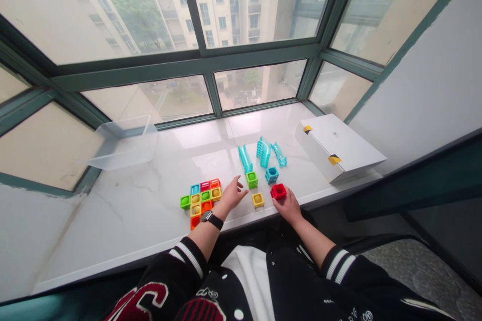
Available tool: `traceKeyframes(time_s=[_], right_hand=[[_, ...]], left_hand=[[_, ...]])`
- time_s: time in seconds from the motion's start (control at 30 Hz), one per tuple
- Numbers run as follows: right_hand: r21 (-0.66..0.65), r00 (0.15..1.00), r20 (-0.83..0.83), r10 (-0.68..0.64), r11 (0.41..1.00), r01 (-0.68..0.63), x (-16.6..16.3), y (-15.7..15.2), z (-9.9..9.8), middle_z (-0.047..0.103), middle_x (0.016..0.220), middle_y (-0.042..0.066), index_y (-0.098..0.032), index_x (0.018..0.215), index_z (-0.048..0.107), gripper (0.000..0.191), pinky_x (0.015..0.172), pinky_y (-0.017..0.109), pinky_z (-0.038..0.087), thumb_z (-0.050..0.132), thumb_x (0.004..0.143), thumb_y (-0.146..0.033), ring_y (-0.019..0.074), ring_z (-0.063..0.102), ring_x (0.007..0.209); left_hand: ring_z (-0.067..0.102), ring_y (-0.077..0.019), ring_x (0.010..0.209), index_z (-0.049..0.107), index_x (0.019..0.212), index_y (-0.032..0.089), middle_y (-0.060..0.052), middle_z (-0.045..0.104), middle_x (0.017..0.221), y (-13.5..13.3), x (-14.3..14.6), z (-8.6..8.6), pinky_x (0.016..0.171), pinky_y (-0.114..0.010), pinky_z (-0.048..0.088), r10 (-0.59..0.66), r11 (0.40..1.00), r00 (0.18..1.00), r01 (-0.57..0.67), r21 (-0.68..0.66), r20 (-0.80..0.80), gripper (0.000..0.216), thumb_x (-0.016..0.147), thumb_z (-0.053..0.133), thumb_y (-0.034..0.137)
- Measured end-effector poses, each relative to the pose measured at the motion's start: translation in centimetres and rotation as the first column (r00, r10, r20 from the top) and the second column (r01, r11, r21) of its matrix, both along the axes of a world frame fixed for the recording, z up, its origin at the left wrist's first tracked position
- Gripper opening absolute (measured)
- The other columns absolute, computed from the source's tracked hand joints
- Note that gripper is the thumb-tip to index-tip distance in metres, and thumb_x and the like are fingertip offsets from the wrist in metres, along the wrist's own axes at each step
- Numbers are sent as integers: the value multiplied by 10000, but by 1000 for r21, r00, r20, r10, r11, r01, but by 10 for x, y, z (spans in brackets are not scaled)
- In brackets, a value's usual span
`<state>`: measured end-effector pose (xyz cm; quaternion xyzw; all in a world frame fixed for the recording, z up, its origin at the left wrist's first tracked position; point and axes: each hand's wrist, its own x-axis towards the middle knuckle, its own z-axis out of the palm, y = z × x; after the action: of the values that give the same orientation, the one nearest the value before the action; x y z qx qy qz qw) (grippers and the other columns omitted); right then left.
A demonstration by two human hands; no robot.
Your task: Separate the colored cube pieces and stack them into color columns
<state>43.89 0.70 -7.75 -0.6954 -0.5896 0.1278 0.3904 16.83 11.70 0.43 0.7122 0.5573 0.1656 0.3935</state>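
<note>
Sill pale, veined. Right grip holds red block by its sides, near front edge. Left grip empty, fingers spread wide; green block close at 2 o'clock, yellow block at 3 o'clock. From red block: blue block at 11 o'clock, white box at 2 o'clock. Teal chutes beyond blue block, around 12 o'clock. Multicoloured block cluster at 9 o'clock from left grip.
</note>
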Motion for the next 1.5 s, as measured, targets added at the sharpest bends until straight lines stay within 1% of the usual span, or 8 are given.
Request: traceKeyframes(time_s=[0.23, 0.43, 0.57, 0.7, 0.87, 1.1, 1.33, 1.5], right_hand=[[7, 1000, -6, -5, 1000, 5, 0, 0, -1, 719, 1234, 181, -176, 1399, 545, 632, 1017, 571, 586, 648, 881, -523, 368, 697, 1151], [10, 999, -34, -2, 1000, 3, 3, 2, -2, 708, 1268, 209, -162, 1397, 538, 674, 1046, 612, 568, 654, 867, -563, 390, 685, 1192], [-3, 994, -100, 53, 999, -53, 10, 0, 2, 663, 1357, 227, -157, 1451, 501, 757, 1075, 620, 563, 691, 849, -576, 397, 652, 1270], [-71, 974, -206, 89, 992, -106, 22, -10, 5, 557, 1490, 244, -177, 1560, 410, 868, 995, 562, 635, 741, 824, -497, 346, 704, 1182], [-42, 959, -278, 59, 996, -74, 49, -27, 15, 580, 1465, 208, -221, 1557, 415, 774, 987, 563, 639, 624, 815, -295, 328, 687, 1231], [173, 971, -219, -100, 975, 139, 68, -25, 82, 629, 1380, 194, -204, 1517, 465, 726, 952, 571, 633, 603, 805, -194, 322, 694, 1164], [356, 997, -78, 1, 934, 27, 28, -11, 143, 697, 1276, 153, -209, 1480, 533, 591, 974, 543, 624, 588, 892, -192, 291, 722, 1094], [361, 969, -42, 243, 908, -212, -25, -6, 165, 746, 1165, 100, -249, 1293, 678, 355, 976, 479, 627, 536, 976, -176, 263, 735, 1047]], left_hand=[[704, -189, 861, 562, 1450, 206, -74, 729, 1090, -47, -86, 38, 800, -352, 602, 184, 978, 933, -204, 33, 311, 612, 912, 702, 465], [683, -194, 836, 649, 1343, 203, -59, 708, 1049, -88, -168, 34, 699, -327, 592, 479, 861, 786, -508, -33, 392, 681, 845, 734, 660], [693, -228, 888, 665, 1316, 202, -71, 724, 1053, -105, -195, 27, 754, -371, 611, 549, 813, 766, -582, -2, 334, 680, 828, 737, 671], [697, -278, 1069, 674, 1300, 232, -95, 694, 1195, -115, -194, 22, 907, -448, 615, 498, 843, 840, -527, 107, 215, 573, 872, 686, 613], [665, -322, 1190, 638, 1365, 228, -128, 575, 1316, -120, -174, 5, 1001, -520, 606, 429, 886, 900, -436, 157, 78, 641, 826, 707, 568], [652, -337, 1224, 571, 1437, 226, -122, 525, 1291, -121, -162, -10, 1143, -565, 520, 423, 890, 905, -406, 206, -47, 638, 865, 696, 480], [700, -306, 1142, 621, 1392, 246, -111, 564, 1294, -123, -159, -6, 1011, -480, 600, 430, 892, 896, -402, 204, -112, 535, 892, 680, 428], [718, -287, 1068, 643, 1375, 247, -107, 579, 1277, -123, -154, -3, 940, -450, 614, 419, 898, 896, -384, 213, -149, 504, 905, 684, 424]])
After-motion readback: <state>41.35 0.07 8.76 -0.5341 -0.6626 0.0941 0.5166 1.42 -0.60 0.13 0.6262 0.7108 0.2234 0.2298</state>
